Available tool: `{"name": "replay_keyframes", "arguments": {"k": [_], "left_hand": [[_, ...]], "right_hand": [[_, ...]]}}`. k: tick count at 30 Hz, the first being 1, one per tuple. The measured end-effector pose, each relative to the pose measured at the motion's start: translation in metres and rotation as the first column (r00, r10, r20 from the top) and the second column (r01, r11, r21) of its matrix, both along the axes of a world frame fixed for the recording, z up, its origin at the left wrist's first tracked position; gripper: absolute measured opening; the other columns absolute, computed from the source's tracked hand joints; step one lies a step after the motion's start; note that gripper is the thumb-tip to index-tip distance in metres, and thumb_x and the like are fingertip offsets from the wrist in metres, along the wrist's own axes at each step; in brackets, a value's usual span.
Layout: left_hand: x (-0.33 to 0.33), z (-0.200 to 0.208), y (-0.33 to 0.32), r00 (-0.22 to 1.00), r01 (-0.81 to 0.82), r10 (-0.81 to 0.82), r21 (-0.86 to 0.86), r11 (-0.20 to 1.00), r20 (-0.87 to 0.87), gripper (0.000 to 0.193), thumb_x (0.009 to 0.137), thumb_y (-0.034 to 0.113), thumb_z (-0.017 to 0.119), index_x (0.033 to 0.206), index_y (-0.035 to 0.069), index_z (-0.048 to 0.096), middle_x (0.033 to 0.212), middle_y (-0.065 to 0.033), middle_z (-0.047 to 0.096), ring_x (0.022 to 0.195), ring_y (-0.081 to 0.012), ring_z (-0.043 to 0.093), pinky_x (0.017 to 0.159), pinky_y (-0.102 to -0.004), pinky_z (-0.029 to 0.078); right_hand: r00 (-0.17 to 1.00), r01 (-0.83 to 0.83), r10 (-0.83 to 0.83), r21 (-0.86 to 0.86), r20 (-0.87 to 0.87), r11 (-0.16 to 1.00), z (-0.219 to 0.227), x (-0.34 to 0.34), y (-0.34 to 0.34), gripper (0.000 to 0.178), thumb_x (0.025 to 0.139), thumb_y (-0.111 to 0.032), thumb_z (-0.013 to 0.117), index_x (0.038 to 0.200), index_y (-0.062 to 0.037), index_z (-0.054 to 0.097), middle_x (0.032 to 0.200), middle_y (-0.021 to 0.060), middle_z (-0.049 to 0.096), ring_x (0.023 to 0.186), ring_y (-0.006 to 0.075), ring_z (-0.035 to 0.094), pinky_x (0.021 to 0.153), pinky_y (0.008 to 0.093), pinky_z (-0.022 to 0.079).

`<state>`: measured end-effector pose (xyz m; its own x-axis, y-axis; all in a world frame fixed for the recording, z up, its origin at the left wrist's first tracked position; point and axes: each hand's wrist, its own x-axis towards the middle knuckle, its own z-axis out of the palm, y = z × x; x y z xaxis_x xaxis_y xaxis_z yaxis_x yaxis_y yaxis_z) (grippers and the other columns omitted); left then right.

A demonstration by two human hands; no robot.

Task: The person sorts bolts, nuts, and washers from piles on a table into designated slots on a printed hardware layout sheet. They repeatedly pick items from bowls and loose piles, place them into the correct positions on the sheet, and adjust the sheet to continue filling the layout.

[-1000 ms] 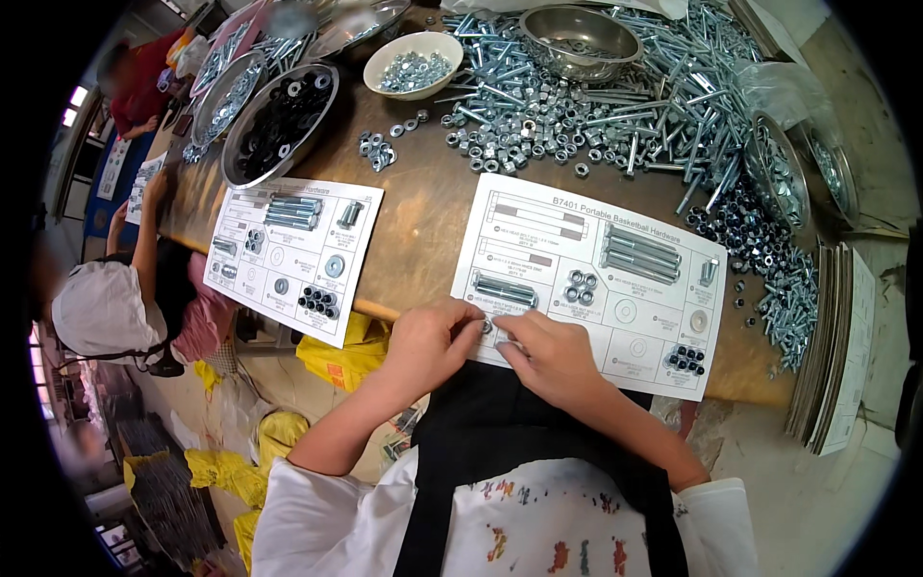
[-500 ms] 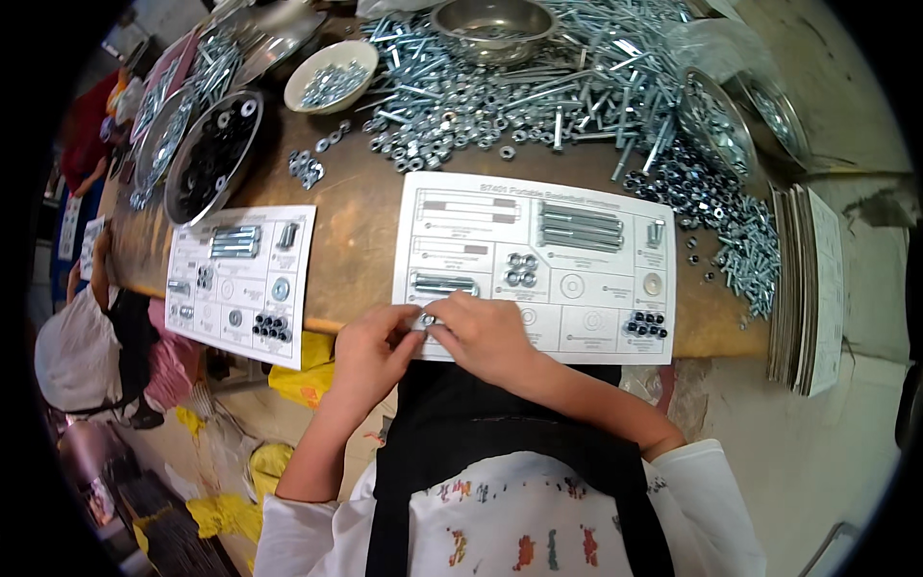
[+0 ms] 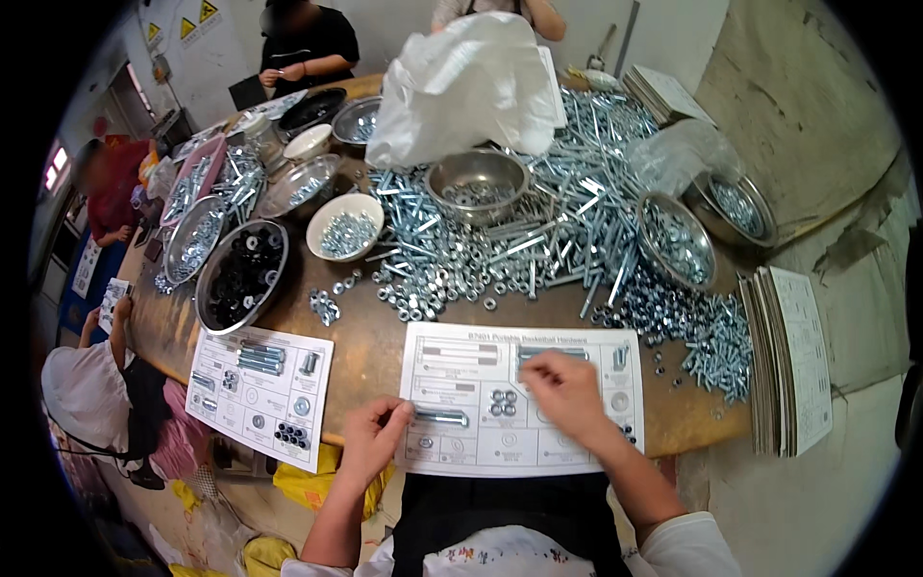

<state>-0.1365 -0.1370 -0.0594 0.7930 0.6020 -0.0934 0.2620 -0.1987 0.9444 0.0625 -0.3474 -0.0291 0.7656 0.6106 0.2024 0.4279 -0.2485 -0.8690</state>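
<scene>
A white printed card (image 3: 461, 358) lies at the near edge of the brown table, in front of me. A silver bolt (image 3: 444, 417) rests on its lower left. My left hand (image 3: 373, 439) pinches the head end of that bolt with thumb and forefinger. My right hand (image 3: 565, 389) hovers over the middle right of the card with its fingers curled down, close to a group of long bolts (image 3: 550, 352) laid on the card. Whether it holds anything is hidden. Several black nuts (image 3: 503, 402) sit on the card between the two hands.
A big heap of loose bolts and nuts (image 3: 500, 252) covers the table beyond the card, with steel bowls (image 3: 476, 183) (image 3: 679, 242), a white bowl of nuts (image 3: 344, 227) and a dark bowl of black parts (image 3: 240, 275). A second card (image 3: 260, 389) lies left, a stack of cards (image 3: 794, 370) right. Other people work at the far and left sides.
My right hand has left the left hand and moved right and up across the card. My left hand stays at the bolt. The view has tilted up toward the far side.
</scene>
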Motion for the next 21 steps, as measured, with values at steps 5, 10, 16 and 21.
{"name": "replay_keyframes", "arguments": {"k": [5, 10, 16, 21], "left_hand": [[0.092, 0.044, 0.022, 0.985, 0.085, -0.127, 0.315, 0.945, 0.114, 0.021, 0.091, 0.020, 0.067, 0.093, 0.000, 0.073, 0.075, -0.0094, 0.068, 0.068, -0.0162, 0.063, 0.063, -0.0291, 0.047], [0.233, 0.083, 0.078, 0.876, -0.031, -0.292, 0.649, 0.760, 0.384, 0.022, 0.089, 0.017, 0.069, 0.102, 0.000, 0.072, 0.092, -0.0170, 0.073, 0.081, -0.0277, 0.072, 0.071, -0.0345, 0.054], [0.361, 0.053, 0.140, 0.917, 0.400, -0.234, 0.725, 0.561, -0.324, 0.054, 0.082, 0.041, 0.071, 0.124, 0.008, 0.066, 0.125, -0.0200, 0.064, 0.116, -0.0336, 0.061, 0.099, -0.0411, 0.048], [0.393, 0.047, 0.125, 0.698, 0.685, -0.253, 0.522, 0.508, -0.670, 0.073, 0.079, 0.052, 0.072, 0.139, 0.014, 0.056, 0.141, -0.0118, 0.056, 0.131, -0.0314, 0.051, 0.109, -0.0376, 0.041]], "right_hand": [[0.995, 0.096, -0.096, 0.024, 0.002, 0.995, 0.024, 0.025, -0.002, 0.006, 0.085, -0.006, 0.072, 0.086, -0.0008, 0.070, 0.070, 0.0059, 0.068, 0.059, 0.0082, 0.061, 0.055, 0.0240, 0.049], [0.993, -0.119, 0.120, 0.092, -0.002, 0.989, 0.029, -0.011, -0.010, 0.006, 0.081, -0.004, 0.076, 0.084, -0.0010, 0.072, 0.071, 0.0053, 0.069, 0.059, 0.0054, 0.058, 0.054, 0.0213, 0.047], [0.998, -0.026, 0.033, 0.128, -0.053, 0.991, 0.023, -0.020, -0.040, 0.007, 0.080, -0.002, 0.077, 0.084, -0.0007, 0.072, 0.069, 0.0059, 0.069, 0.055, 0.0070, 0.059, 0.051, 0.0221, 0.047], [0.984, 0.143, -0.127, 0.135, -0.125, 0.980, 0.015, -0.012, -0.068, 0.007, 0.081, 0.000, 0.076, 0.082, -0.0002, 0.070, 0.070, 0.0051, 0.070, 0.057, 0.0063, 0.062, 0.053, 0.0215, 0.049]]}}
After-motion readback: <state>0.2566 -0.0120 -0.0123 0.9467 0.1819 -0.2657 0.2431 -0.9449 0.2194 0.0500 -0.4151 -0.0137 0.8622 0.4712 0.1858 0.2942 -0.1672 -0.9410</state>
